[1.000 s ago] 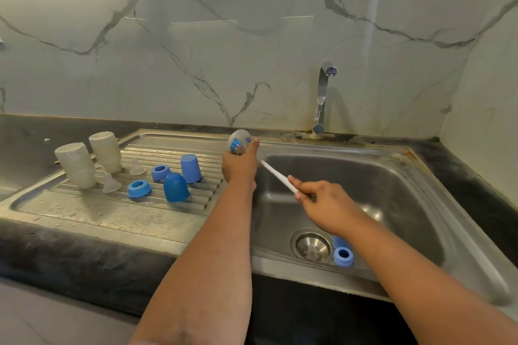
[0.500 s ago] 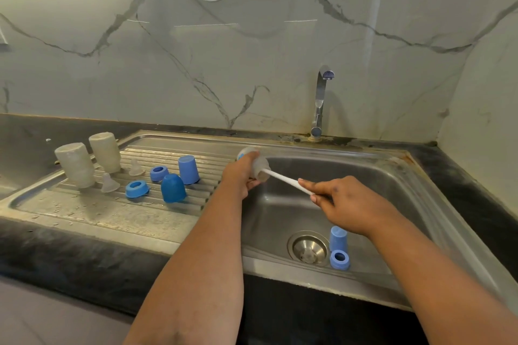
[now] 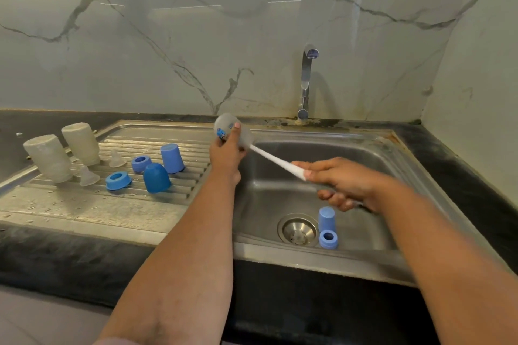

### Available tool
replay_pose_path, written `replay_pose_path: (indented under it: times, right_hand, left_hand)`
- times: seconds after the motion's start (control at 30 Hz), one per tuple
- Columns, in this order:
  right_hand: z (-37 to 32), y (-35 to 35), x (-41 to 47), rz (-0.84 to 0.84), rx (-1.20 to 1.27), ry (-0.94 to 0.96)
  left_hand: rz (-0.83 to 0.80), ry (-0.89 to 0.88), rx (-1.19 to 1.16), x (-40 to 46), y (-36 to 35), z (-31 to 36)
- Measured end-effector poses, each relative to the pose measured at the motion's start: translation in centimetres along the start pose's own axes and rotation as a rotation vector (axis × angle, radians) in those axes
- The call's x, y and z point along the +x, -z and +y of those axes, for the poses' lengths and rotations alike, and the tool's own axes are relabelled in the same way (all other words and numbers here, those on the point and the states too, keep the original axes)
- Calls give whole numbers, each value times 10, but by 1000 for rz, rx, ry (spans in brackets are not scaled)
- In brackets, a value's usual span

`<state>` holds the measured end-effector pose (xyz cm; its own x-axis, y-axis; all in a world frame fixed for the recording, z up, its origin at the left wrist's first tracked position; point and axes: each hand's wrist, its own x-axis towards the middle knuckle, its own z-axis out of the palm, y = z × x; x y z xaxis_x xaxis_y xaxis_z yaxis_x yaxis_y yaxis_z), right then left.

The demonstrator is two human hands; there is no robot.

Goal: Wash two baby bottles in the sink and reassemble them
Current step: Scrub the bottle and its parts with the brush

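Observation:
My left hand (image 3: 226,155) grips a small clear baby bottle (image 3: 225,127) with a blue print, held tilted over the left rim of the sink (image 3: 392,148). My right hand (image 3: 340,182) grips the white handle of a bottle brush (image 3: 276,161), whose head is inside the bottle. In the basin a blue cap (image 3: 326,218) and a blue collar ring (image 3: 328,238) stand by the drain (image 3: 298,230). On the drainboard (image 3: 84,204) two cloudy bottles (image 3: 49,158) (image 3: 81,143) stand upside down beside two clear teats (image 3: 89,176) (image 3: 116,159), two blue rings (image 3: 118,180) (image 3: 141,163) and two blue caps (image 3: 156,178) (image 3: 171,158).
A chrome tap (image 3: 306,84) rises behind the basin against the marble wall; no water is running. Dark stone counter (image 3: 462,176) surrounds the sink, with a wall corner at the right.
My left hand dropped with the bottle, then lifted it back above the rim. My right hand drew the brush handle outward to the right.

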<state>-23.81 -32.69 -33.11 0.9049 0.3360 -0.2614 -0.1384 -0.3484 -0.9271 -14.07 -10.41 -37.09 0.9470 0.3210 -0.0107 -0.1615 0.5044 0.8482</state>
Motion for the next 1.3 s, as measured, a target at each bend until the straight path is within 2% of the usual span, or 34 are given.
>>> replay_pose_path:
  times: [0.07, 0.13, 0.27, 0.4, 0.57, 0.63, 0.73, 0.83, 0.9, 0.97, 1.07, 1.13, 1.2, 1.23, 1.27, 1.3]
  right_hand:
    - [4, 25, -11, -78, 200, -70]
    - [7, 38, -15, -72, 209, -84]
    - [9, 43, -18, 34, -138, -67]
    - [15, 60, -28, 101, -218, -94]
    - [19, 68, -26, 160, -400, -256]
    - [19, 67, -25, 196, -499, -324]
    - [17, 68, -28, 272, -600, -357]
    - [13, 65, -18, 370, -936, -314]
    - [15, 55, -3, 367, -1068, -305]
    - [22, 49, 14, 333, -1072, -315]
    - [34, 55, 32, 359, -1004, -374]
    - [39, 62, 36, 371, -1024, -413]
    - [39, 67, 36, 392, -1055, -436]
    - [39, 68, 36, 401, -1069, -437]
    - [38, 69, 37, 401, -1088, -439]
    - [38, 69, 37, 387, -1111, -444]
  left_hand:
    - [-137, 70, -235, -4, -8, 3]
    - [-132, 138, -357, -6, -16, -2]
    - [28, 200, -179, -3, -17, -21]
    - [-29, 188, -14, 5, -14, -28]
    - [-142, 66, 810, 9, -12, -55]
    - [-144, 24, 1063, 10, -10, -63]
    - [-32, 48, 1276, 21, -1, -69]
    - [-171, 183, 1555, 25, 5, -75]
    - [-292, 208, 1754, 23, 5, -79]
    - [-346, 209, 1895, 24, 4, -81]
    - [-295, 228, 2088, 30, 3, -84]
    - [-178, 141, 2343, 28, -6, -84]
    - [-166, -87, 2595, 25, -27, -86]
    - [-256, -240, 2636, 22, -38, -91]
    - [-427, -341, 2627, 18, -48, -99]
    - [-642, -366, 2588, 12, -57, -110]
